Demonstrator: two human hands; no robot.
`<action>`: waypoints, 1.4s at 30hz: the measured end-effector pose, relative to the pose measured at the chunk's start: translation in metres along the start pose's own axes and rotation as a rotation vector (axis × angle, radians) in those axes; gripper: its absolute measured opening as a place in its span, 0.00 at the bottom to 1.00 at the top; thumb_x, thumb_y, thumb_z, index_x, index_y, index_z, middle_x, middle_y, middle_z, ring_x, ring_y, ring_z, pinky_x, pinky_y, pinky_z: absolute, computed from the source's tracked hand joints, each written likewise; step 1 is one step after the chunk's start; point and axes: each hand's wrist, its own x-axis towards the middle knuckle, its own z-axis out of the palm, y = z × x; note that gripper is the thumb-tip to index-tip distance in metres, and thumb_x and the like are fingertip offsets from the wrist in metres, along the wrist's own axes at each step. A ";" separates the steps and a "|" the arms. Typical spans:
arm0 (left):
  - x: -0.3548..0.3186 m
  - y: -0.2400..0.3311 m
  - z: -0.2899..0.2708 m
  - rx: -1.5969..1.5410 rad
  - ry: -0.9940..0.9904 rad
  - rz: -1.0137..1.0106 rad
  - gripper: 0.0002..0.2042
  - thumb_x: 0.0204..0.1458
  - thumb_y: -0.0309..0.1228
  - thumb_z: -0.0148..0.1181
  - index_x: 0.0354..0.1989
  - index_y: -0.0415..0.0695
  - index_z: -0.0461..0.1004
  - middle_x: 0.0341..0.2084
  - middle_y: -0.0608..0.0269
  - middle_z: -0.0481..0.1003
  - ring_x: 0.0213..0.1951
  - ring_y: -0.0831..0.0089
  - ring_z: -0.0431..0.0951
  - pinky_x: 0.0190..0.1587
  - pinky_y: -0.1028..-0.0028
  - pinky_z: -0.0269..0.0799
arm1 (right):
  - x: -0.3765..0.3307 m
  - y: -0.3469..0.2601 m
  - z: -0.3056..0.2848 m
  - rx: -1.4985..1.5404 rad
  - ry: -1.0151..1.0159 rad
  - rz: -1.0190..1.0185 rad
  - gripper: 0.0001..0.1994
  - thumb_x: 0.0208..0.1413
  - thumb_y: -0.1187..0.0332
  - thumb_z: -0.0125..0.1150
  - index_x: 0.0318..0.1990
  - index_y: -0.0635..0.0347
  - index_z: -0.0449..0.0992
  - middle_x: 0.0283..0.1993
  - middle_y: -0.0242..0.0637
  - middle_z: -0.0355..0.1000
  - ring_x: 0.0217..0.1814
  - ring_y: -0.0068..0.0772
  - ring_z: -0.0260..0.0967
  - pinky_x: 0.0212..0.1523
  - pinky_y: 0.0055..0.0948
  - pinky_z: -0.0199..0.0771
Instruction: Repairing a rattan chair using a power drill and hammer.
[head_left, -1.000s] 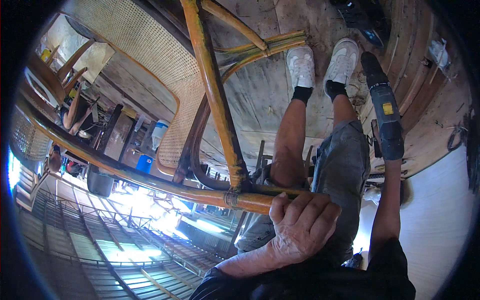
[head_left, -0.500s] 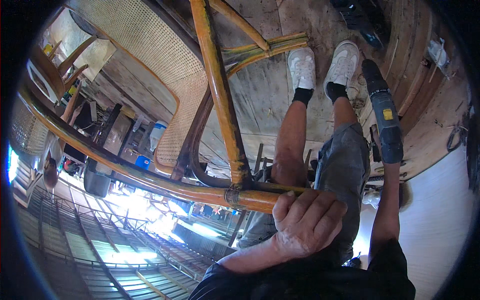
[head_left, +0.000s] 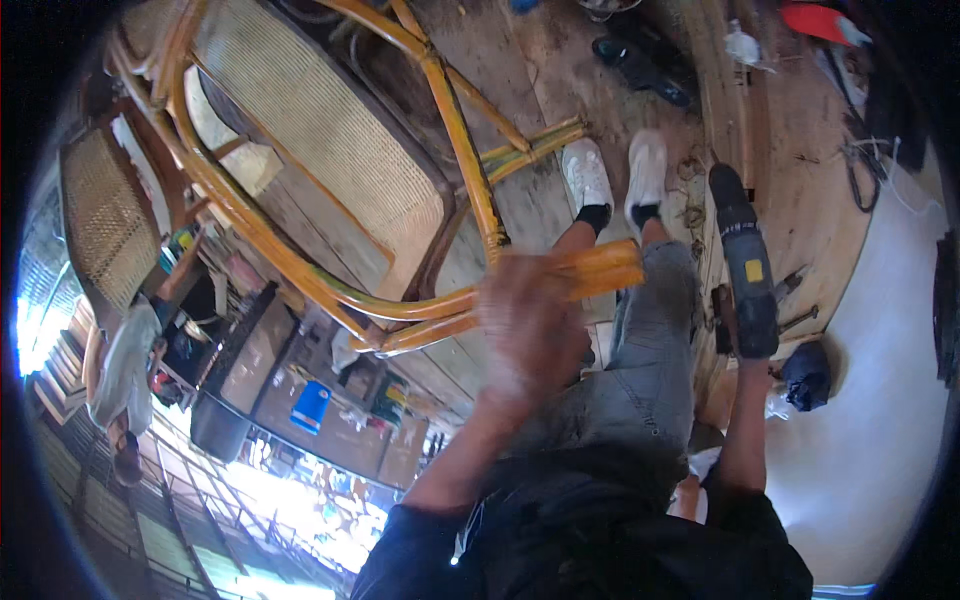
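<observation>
My left hand (head_left: 530,320), smeared by motion, is closed round the glossy orange-brown frame of a rattan chair (head_left: 400,305), where an upright pole meets the curved rail. Just beyond the hand, the cut ends of the frame (head_left: 610,268) point over my thigh. The chair lies tipped over, its woven cane panel (head_left: 330,120) to the left. In my right hand (head_left: 732,314) is a dark cordless drill (head_left: 745,260) with a yellow patch, its nose toward the floor ahead. The drill body hides most of that hand's fingers.
My white shoes (head_left: 587,175) stand on the wooden floor (head_left: 520,215). Ahead lies a dark sandal or shoe (head_left: 645,70), with a red item (head_left: 822,24) farther right. A black cable (head_left: 865,175) lies at the right. Another person (head_left: 125,370) is at the far left, near a cane-backed chair (head_left: 110,220).
The chair frame has turned and shifted, with its curved rail now higher in view. My left hand has moved left and up along with it. The drill sits slightly lower and farther left.
</observation>
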 end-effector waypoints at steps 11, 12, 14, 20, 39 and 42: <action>-0.033 -0.057 -0.030 0.495 -0.219 -0.044 0.27 0.43 0.55 0.54 0.40 0.43 0.72 0.29 0.53 0.72 0.35 0.55 0.72 0.36 0.59 0.64 | -0.161 -0.034 0.057 -0.084 0.238 -0.039 0.25 0.47 0.51 0.58 0.47 0.61 0.69 0.42 0.51 0.69 0.43 0.53 0.67 0.49 0.43 0.65; -0.035 -0.056 -0.030 0.499 -0.227 -0.089 0.27 0.43 0.55 0.55 0.40 0.43 0.72 0.30 0.52 0.73 0.35 0.54 0.73 0.37 0.58 0.65 | -0.176 -0.032 0.065 -0.099 0.250 -0.097 0.26 0.47 0.50 0.57 0.48 0.60 0.68 0.44 0.52 0.68 0.44 0.53 0.66 0.51 0.43 0.63; -0.038 -0.054 -0.030 0.533 -0.252 -0.156 0.25 0.44 0.54 0.54 0.40 0.43 0.72 0.32 0.51 0.74 0.36 0.53 0.74 0.37 0.58 0.67 | -0.206 -0.028 0.078 -0.164 0.181 -0.055 0.26 0.48 0.51 0.55 0.49 0.61 0.66 0.47 0.51 0.67 0.45 0.51 0.66 0.52 0.43 0.63; -0.041 -0.058 -0.028 0.428 -0.157 -0.186 0.24 0.52 0.53 0.40 0.36 0.44 0.74 0.30 0.48 0.74 0.35 0.48 0.74 0.38 0.57 0.66 | -0.250 -0.024 0.105 -0.025 0.155 -0.074 0.20 0.46 0.55 0.57 0.40 0.62 0.68 0.38 0.45 0.68 0.38 0.47 0.68 0.44 0.42 0.67; -0.049 -0.070 -0.032 0.256 0.037 -0.171 0.17 0.55 0.45 0.43 0.38 0.44 0.69 0.29 0.48 0.74 0.33 0.48 0.73 0.38 0.55 0.66 | -0.252 -0.108 0.136 0.466 0.012 -0.286 0.22 0.49 0.69 0.58 0.53 0.61 0.66 0.45 0.40 0.72 0.47 0.28 0.68 0.49 0.27 0.65; -0.098 -0.051 -0.044 0.024 0.189 0.166 0.13 0.53 0.39 0.48 0.34 0.39 0.67 0.28 0.51 0.71 0.32 0.56 0.71 0.37 0.61 0.65 | -0.255 -0.117 0.136 0.989 -0.160 -0.111 0.15 0.47 0.70 0.60 0.44 0.63 0.70 0.37 0.35 0.73 0.37 0.27 0.71 0.39 0.26 0.69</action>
